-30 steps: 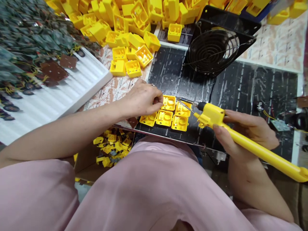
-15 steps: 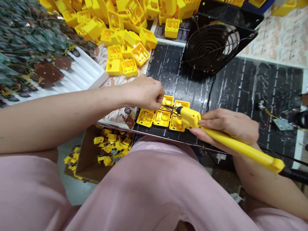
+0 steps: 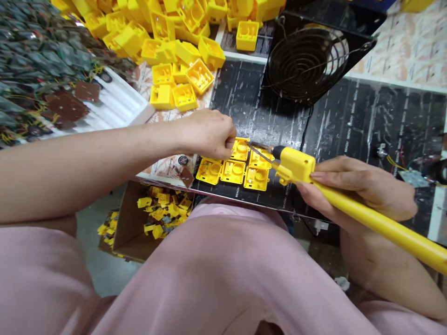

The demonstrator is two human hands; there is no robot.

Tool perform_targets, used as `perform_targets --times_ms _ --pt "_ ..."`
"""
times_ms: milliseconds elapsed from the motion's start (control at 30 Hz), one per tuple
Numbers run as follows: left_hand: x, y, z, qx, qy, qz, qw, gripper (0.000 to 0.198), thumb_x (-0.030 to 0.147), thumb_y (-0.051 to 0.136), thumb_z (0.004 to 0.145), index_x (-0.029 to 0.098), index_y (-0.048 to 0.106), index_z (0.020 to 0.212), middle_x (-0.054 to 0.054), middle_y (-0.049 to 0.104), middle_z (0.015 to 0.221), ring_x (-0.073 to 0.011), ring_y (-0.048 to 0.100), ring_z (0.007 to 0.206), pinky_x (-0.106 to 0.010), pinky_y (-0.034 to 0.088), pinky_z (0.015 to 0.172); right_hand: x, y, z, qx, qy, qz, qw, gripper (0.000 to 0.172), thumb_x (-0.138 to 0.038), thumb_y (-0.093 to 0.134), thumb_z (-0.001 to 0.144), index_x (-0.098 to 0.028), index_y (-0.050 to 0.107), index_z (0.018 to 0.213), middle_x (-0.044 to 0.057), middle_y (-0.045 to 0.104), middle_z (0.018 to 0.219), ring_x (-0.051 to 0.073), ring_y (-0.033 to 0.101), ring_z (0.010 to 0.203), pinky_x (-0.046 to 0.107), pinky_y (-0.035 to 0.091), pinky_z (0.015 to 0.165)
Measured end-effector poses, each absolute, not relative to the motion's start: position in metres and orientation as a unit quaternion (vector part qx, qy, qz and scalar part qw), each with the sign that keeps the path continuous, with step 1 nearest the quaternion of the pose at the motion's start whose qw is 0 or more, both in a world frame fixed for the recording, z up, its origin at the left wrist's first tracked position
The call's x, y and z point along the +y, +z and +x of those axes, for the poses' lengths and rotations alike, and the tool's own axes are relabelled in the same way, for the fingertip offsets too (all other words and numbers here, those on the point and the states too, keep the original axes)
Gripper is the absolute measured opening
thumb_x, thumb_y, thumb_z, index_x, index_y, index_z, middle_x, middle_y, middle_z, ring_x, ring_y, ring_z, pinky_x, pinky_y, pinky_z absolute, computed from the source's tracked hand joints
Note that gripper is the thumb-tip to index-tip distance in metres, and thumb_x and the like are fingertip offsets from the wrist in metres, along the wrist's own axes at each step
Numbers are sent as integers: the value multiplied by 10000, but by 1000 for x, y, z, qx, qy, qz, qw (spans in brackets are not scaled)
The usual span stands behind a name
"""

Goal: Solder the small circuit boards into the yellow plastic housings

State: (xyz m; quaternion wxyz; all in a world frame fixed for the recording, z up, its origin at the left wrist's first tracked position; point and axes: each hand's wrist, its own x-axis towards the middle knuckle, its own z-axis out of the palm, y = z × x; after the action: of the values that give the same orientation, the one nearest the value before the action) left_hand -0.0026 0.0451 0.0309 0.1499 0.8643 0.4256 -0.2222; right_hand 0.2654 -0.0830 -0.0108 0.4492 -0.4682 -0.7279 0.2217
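My right hand (image 3: 363, 184) is wrapped round a yellow soldering iron (image 3: 296, 165) with a black nozzle and a thin metal tip. The tip points left, over the yellow plastic housings (image 3: 233, 172) laid in two rows on the black bench mat. At the left end of the back row, my left hand (image 3: 213, 132) is closed in a pinch beside a housing. Whatever its fingers may hold is hidden. Inside the open housings, round perforated patches and small metal parts show.
A black fan (image 3: 307, 60) stands behind the housings. Yellow boxes (image 3: 160, 46) are heaped at the back left, near a white foam tray (image 3: 122, 100) with wired parts. A carton (image 3: 131, 228) of yellow pieces sits below the bench edge. A wired circuit board (image 3: 414, 178) lies at right.
My right hand has drawn the soldering iron to the right, away from my left hand, uncovering the right-hand housings. My left hand stays pinched in about the same spot.
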Motion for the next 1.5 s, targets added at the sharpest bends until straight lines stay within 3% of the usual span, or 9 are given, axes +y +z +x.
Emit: perform_targets --times_ms 133,367,567,733,900,1000,1267,1400,1500 --pt "44 36 0 433 -251 856 131 164 269 641 810 212 794 817 -10 677 697 -242 746 857 -320 543 860 -92 -10 257 -728 150 -449 496 285 -285 983 844 -321 806 1063 -17 849 915 224 824 743 330 678 580" --pt "42 28 -2 449 -230 856 117 141 287 648 802 224 774 789 -1 672 698 -237 738 842 -314 529 848 -100 -19 255 -720 126 -490 475 608 -280 924 916 -425 708 1465 -36 858 1126 207 832 810 343 712 753" --pt "36 16 -25 406 -154 895 101 230 337 568 890 230 760 823 1 703 773 -218 735 868 -345 542 932 -100 -21 256 -729 120 -485 468 562 -291 906 932 -406 726 1452 -25 857 1059 218 822 787 363 701 713" --pt "32 3 -50 411 -21 902 131 290 357 521 1012 242 786 1016 -34 804 1103 -259 740 1096 -452 515 1111 -104 -27 254 -697 114 -515 487 540 -357 914 929 -393 732 1436 -17 859 1125 225 831 810 372 699 691" --pt "26 -16 -51 413 57 904 88 270 285 521 1049 250 789 1040 -53 815 1115 -302 713 1228 -584 451 1245 -95 -30 238 -695 92 -475 532 235 -321 917 915 -306 794 1115 -13 839 896 214 802 688 332 665 552" --pt "23 -24 -49 394 87 913 50 300 243 496 1071 264 784 988 -39 821 1071 -295 730 1220 -628 430 1286 -91 -30 230 -706 92 -430 556 190 -269 921 902 -279 767 1013 -37 799 789 181 777 637 277 643 528" --pt "26 -32 -57 381 119 914 76 255 273 538 1061 265 760 937 -15 817 974 -271 774 1124 -619 458 1283 -107 -36 232 -661 131 -533 512 513 -342 909 934 -358 726 1414 -18 846 1006 172 808 737 265 671 657" --pt "24 -29 -57 401 106 905 93 225 296 559 1038 257 762 949 -35 818 1043 -279 762 1158 -619 433 1292 -106 -35 232 -671 120 -533 501 438 -328 871 955 -345 733 1371 -19 853 1049 169 811 760 285 696 706" --pt "22 -21 -50 413 74 904 82 269 310 517 1053 257 768 971 -45 819 1060 -281 756 1154 -604 424 1298 -100 -32 227 -695 101 -498 509 351 -301 882 933 -312 756 1260 -16 851 956 174 797 692 274 673 608"
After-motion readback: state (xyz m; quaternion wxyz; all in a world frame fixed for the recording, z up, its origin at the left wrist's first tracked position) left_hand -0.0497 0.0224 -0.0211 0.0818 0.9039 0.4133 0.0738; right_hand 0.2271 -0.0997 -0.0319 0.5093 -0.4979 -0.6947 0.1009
